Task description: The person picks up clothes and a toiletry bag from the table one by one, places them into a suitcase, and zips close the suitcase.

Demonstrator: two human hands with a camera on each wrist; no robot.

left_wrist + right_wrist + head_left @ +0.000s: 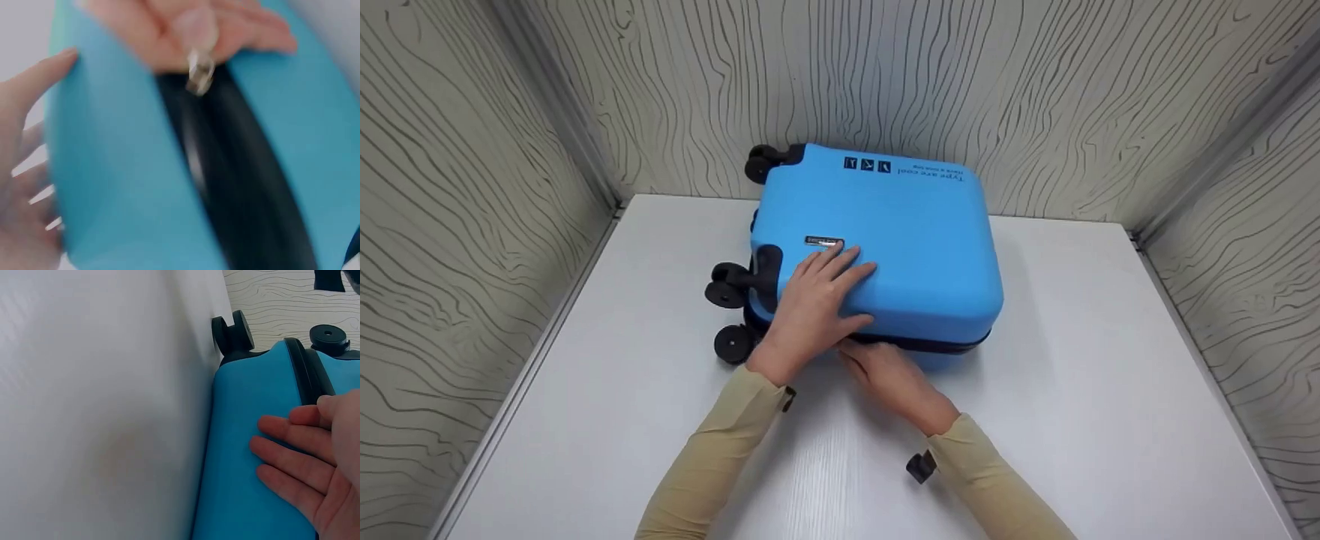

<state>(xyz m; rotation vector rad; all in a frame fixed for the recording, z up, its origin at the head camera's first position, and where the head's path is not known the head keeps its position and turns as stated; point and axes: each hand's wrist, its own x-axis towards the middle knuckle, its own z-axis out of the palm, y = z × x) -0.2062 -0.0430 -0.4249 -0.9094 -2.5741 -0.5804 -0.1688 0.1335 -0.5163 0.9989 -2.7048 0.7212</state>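
A blue hard-shell suitcase (915,240) lies flat on a white table, its black wheels pointing left. My left hand (817,300) rests on the upper shell with fingers spread, near a small dark name plate (824,241). At the near side my right hand (894,379) pinches a metal zipper pull (200,73) between thumb and forefinger, while its other fingers lie along the lower shell. A black zipper band (225,152) runs round the suitcase's side; the right hand covers part of it.
Black wheels (733,344) stick out past the left end of the suitcase. The white table (1110,420) spreads around it. Wood-grain patterned panels (847,75) stand behind and at both sides. Dark wrist mounts (920,467) sit on the beige sleeves.
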